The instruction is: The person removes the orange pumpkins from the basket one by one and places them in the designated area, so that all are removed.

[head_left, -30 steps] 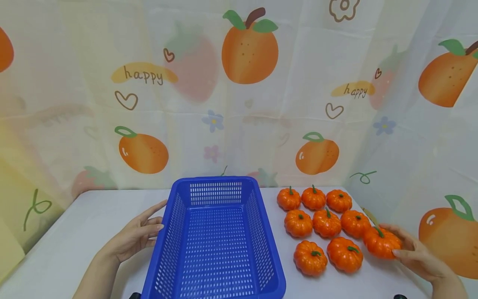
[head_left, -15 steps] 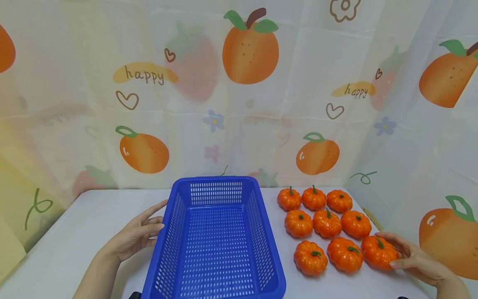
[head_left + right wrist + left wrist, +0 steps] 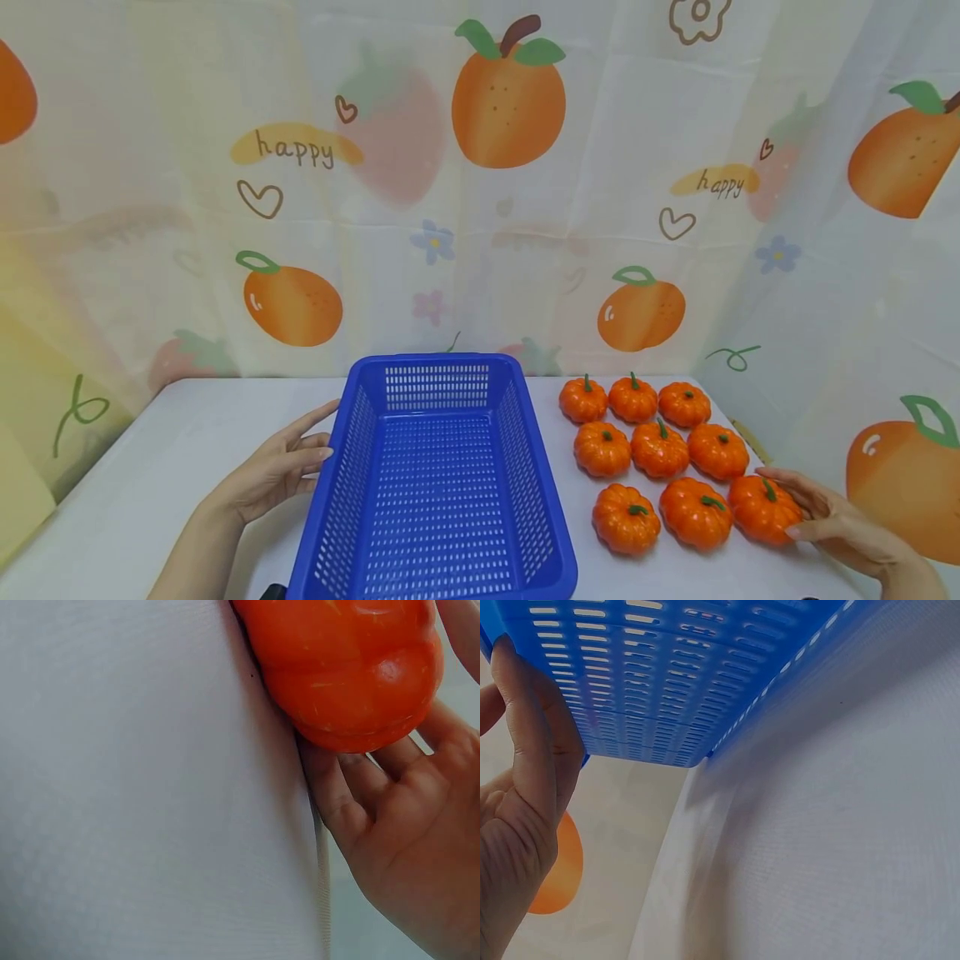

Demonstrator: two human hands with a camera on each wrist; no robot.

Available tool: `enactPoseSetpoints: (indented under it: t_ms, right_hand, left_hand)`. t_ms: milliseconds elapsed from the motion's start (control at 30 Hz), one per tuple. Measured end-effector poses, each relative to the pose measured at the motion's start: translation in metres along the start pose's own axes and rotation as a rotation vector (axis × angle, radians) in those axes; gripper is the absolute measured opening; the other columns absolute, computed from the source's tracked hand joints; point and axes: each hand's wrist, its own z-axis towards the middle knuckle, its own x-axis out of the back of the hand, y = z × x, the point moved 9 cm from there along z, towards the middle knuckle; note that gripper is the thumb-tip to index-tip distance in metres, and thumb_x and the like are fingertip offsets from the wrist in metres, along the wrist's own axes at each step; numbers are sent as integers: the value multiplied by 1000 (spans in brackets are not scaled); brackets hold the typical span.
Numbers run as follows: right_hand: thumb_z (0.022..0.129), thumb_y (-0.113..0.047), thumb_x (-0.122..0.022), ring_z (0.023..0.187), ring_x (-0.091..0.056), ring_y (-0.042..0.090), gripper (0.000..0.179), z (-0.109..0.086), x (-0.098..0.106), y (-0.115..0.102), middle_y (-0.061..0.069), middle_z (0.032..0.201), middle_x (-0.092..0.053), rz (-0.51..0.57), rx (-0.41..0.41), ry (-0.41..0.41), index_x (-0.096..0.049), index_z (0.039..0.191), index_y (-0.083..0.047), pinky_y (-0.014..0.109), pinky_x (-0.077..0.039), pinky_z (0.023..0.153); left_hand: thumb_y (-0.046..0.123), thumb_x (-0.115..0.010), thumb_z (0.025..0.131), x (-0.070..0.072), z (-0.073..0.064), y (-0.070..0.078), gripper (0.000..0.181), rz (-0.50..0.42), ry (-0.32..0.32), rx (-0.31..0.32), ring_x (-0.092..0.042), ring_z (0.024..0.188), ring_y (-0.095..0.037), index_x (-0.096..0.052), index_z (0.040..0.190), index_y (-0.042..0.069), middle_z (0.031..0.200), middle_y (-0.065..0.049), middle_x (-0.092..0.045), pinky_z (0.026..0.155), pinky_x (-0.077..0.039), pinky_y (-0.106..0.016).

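Observation:
A small orange pumpkin point(image 3: 765, 510) with a green stem sits on the table at the right end of the nearest row. My right hand point(image 3: 847, 521) holds it from the right, thumb on the near side and fingers around the far side. In the right wrist view, fingers reach behind the pumpkin point(image 3: 352, 675) near the table's edge. My left hand point(image 3: 273, 471) rests against the left rim of a blue plastic basket point(image 3: 555, 533), its fingers relaxed. The left wrist view shows those fingers touching the slotted side of the basket point(image 3: 652, 682). Nothing lies inside the basket.
Several more pumpkins point(image 3: 658, 450) stand in rows between the basket and my right hand. A white cloth covers the table point(image 3: 187, 425). A fruit-printed curtain point(image 3: 525, 250) hangs behind and at the right side.
My right hand has lowered the pumpkin toward me, into line with the nearest row, and still holds it there. The left hand and basket have stayed in place.

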Motion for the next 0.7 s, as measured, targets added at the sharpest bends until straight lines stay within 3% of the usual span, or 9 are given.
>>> enactPoseSetpoints:
  t_ms: [333, 433, 567, 633, 700]
  right_hand:
    - [99, -5, -43, 115, -47, -18, 61, -4, 5, -1, -41, 129, -49, -22, -42, 29, -44, 134, -54, 18, -47, 91]
    - [101, -7, -40, 114, -50, -17, 58, -6, 8, -7, -42, 129, -49, -76, -46, 83, -42, 135, -54, 18, -48, 90]
    - [103, -17, -41, 108, -51, -18, 48, -3, 13, -27, -44, 123, -46, -276, -52, 257, -39, 137, -51, 23, -49, 87]
    - [103, -26, -43, 104, -45, -24, 44, -1, 12, -43, -43, 124, -41, -411, -68, 377, -36, 143, -45, 36, -51, 91]
    - [103, -35, -43, 103, -39, -25, 49, 1, 8, -64, -30, 136, -42, -538, -77, 495, -30, 150, -39, 51, -48, 95]
  left_hand:
    - [9, -46, 102, 2, 2, -2, 69, 27, 15, 14, -70, 97, -8, -12, 159, 28, 108, 6, -61, 88, -60, -30]
    - [9, -46, 102, 1, 1, 0, 70, 51, 9, 17, -69, 97, -8, -11, 160, 26, 108, 6, -60, 87, -60, -30]
    - [14, -50, 101, 3, -4, 7, 73, 182, 47, 57, -68, 100, -9, -7, 160, 17, 115, 1, -60, 89, -59, -28]
    - [18, -52, 101, 4, -8, 16, 74, 299, 79, 67, -67, 109, -17, -7, 160, 11, 125, -10, -59, 93, -58, -31]
    - [26, -52, 102, 4, -12, 28, 75, 467, 135, 70, -62, 121, -30, -8, 159, 7, 136, -22, -53, 98, -56, -40]
